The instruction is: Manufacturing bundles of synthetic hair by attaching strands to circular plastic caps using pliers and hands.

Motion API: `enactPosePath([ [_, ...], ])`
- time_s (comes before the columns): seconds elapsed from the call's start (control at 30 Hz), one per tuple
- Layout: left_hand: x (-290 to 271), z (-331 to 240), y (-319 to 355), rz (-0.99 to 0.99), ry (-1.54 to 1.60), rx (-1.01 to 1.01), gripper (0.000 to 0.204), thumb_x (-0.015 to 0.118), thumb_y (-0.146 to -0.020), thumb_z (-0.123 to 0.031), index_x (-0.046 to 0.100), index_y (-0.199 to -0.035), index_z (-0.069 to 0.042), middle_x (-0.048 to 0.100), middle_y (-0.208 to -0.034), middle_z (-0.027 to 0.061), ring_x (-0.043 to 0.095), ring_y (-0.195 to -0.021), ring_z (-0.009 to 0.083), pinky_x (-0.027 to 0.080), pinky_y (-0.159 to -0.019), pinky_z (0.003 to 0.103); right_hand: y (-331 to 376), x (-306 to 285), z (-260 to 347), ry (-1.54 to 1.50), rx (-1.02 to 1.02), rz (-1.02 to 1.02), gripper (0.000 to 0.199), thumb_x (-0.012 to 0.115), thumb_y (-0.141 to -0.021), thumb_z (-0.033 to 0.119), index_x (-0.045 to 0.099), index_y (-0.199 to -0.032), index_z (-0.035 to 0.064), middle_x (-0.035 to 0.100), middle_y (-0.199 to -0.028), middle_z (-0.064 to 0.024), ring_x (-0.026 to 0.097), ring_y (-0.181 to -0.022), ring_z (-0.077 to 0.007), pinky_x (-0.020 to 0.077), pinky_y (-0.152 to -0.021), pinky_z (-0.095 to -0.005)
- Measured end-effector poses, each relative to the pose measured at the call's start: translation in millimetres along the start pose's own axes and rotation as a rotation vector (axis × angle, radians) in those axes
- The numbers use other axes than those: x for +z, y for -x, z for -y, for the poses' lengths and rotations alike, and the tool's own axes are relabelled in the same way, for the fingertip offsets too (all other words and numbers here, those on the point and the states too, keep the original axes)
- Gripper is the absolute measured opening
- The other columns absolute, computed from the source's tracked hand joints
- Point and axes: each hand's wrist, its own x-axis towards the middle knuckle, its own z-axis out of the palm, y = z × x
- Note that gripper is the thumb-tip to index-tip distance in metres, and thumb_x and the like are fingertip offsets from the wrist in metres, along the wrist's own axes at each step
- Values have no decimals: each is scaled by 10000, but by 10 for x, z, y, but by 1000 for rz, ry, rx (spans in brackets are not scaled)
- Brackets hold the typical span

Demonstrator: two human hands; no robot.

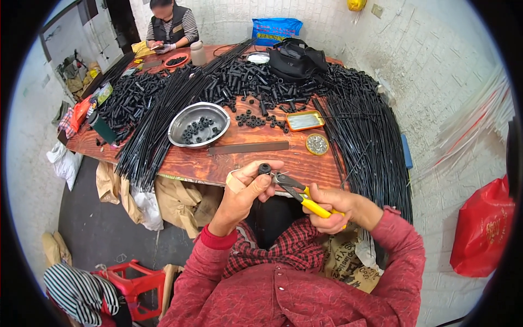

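Between the thumb and fingers of my left hand (245, 191) is a small round black part (265, 168) with a hole in its middle. A tan bandage or tape (236, 182) wraps part of that hand. My right hand (333, 208) is closed round the yellow handles of a pair of pliers (313, 206). The dark jaws reach to the fingertips of my left hand, beside the black part. A thin piece of wire or a pin (283, 173) shows at the jaws; how it meets the part is too small to tell.
On the wooden table (261, 163) stand a metal bowl (199, 124) of black rings, a flat bar (249, 147), a tin of pins (305, 121) and a round tub of small metal bits (317, 144). Black rods (370, 158) lie bundled at both sides. A co-worker (170, 27) sits at the far left.
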Motion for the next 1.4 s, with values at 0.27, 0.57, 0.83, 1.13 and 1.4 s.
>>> enactPosePath([
  [0.27, -87, 38, 52, -17, 43, 39, 416, 592, -980, -305, 574, -1243, 17, 520, -698, -30, 410, -597, 26, 310, -530, 183, -29, 592, 30, 2021, -899, -957, 513, 814, -755, 174, 569, -1173, 6, 635, -898, -60, 639, -691, -147, 526, -603, -303],
  [0.57, -133, 42, 54, 30, 65, 61, 520, 570, -990, -335, 483, -1375, 3, 492, -682, -22, 381, -576, 37, 285, -521, 190, 89, 912, 119, 1470, -346, -955, 489, 548, -958, 464, 654, -994, -12, 608, -630, -82, 554, -459, -139, 436, -434, -257],
  [0.83, -175, 67, 68, -21, 1, 98, 410, 589, -981, -252, 551, -1283, 22, 623, -811, 52, 556, -661, 89, 458, -628, 211, 35, 693, 63, 797, -114, -735, 800, 299, -957, 690, 578, -833, -49, 521, -481, -88, 496, -347, -137, 412, -324, -246],
  [1.13, -247, -256, 32, 91, -179, 80, 309, 664, -878, -1, 604, -1171, 78, 649, -1017, 115, 667, -857, 185, 533, -777, 294, 130, 889, -41, 818, -102, -784, 799, 312, -966, 669, 582, -750, -51, 500, -452, -107, 455, -306, -152, 374, -294, -258],
  [1.4, -234, -292, 20, 105, -286, 12, 259, 635, -890, 27, 612, -1145, 61, 650, -967, 81, 640, -848, 139, 520, -796, 263, 247, 840, 107, 910, -54, -721, 714, 353, -982, 616, 610, -822, -30, 569, -516, -94, 522, -372, -134, 415, -353, -249],
])
